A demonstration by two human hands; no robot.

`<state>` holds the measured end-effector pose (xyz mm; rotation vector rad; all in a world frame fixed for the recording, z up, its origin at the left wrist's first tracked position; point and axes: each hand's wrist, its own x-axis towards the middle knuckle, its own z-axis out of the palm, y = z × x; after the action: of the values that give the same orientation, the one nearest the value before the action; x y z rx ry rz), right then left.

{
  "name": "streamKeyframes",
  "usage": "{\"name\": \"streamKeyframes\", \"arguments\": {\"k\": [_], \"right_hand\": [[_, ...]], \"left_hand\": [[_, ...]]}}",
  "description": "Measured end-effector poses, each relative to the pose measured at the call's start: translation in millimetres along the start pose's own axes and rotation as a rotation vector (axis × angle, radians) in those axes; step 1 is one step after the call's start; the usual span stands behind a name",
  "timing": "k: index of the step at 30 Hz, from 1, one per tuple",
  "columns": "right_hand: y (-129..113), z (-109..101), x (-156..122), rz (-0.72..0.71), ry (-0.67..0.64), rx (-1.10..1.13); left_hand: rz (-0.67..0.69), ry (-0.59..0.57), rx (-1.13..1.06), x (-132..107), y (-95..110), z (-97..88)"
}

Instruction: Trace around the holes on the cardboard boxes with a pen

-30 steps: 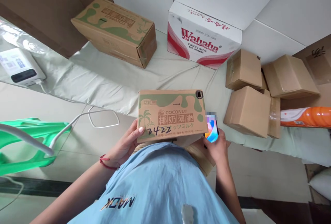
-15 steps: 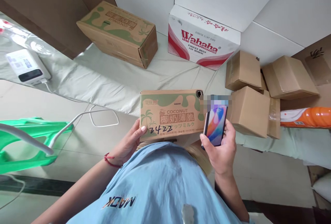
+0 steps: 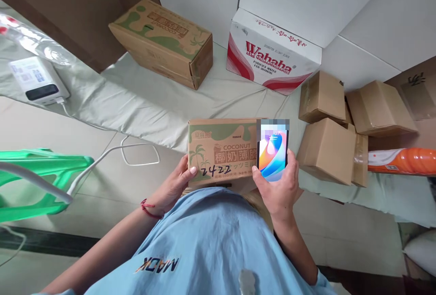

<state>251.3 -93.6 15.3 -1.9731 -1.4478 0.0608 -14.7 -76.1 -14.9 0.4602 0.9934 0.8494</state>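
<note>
A brown and green coconut carton with "2422" handwritten on it rests against my lap. My left hand grips its lower left corner, thumb on the front face. My right hand is wrapped round a phone with a lit, colourful screen, held upright over the carton's right end. A red string bracelet sits on my left wrist.
A second coconut carton and a red and white Wahaha carton lie on a pale sheet. Several plain brown boxes are stacked at right. A white power bank with cable lies left, beside a green plastic stool.
My right hand has lifted the phone from beside the carton's lower right corner and moved it left, so its screen now faces me over the carton's right end. My left hand has stayed put.
</note>
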Motion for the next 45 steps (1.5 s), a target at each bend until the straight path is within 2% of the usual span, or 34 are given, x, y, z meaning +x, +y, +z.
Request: {"name": "streamKeyframes", "arguments": {"k": [7,11,14,16,19,21,24,27,32,35,40,43,45], "right_hand": [[2.5,2.4,0.0,0.02,0.011,0.036],[4.7,0.7,-1.3,0.108,0.023,0.185],[16.9,-1.8,-5.0,0.209,0.018,0.373],[33.4,-2.8,-7.2,0.253,0.038,0.415],[65.9,-2.0,-8.1,0.325,0.06,0.245],[86.7,0.3,-7.0,0.391,0.003,0.103],[109.0,6.4,-4.2,0.454,-0.105,-0.032],[120.3,15.5,0.4,0.48,-0.165,-0.11],[128.5,35.1,11.5,0.428,-0.23,-0.169],[132.5,44.8,13.8,0.312,-0.219,-0.159],[135.2,44.5,3.9,0.102,-0.093,-0.077],[132.5,35.0,-4.7,0.096,-0.008,0.002],[129.7,27.2,-10.1,0.128,0.026,0.108]], "left_hand": [[0.006,-0.014,0.01,1.3,-1.7,-0.8],[0.002,0.016,-0.016,3.3,-6.0,-1.1],[-0.008,0.063,-0.049,4.1,-8.8,-4.2],[-0.018,0.106,-0.069,3.2,-9.2,-10.1],[-0.068,0.174,-0.099,-2.6,-4.9,-23.0],[-0.074,0.228,-0.138,-10.0,2.8,-29.6],[0.044,0.342,-0.17,-24.8,20.6,-30.4],[0.183,0.472,-0.14,-39.1,39.4,-22.6],[0.337,0.697,-0.109,-47.2,58.4,-14.5],[0.399,0.804,-0.153,-42.4,64.6,-18.8],[0.393,0.881,-0.268,-21.8,73.7,-36.2],[0.386,0.879,-0.248,-1.3,78.0,-50.9],[0.364,0.865,-0.152,12.8,79.2,-62.4]]}}
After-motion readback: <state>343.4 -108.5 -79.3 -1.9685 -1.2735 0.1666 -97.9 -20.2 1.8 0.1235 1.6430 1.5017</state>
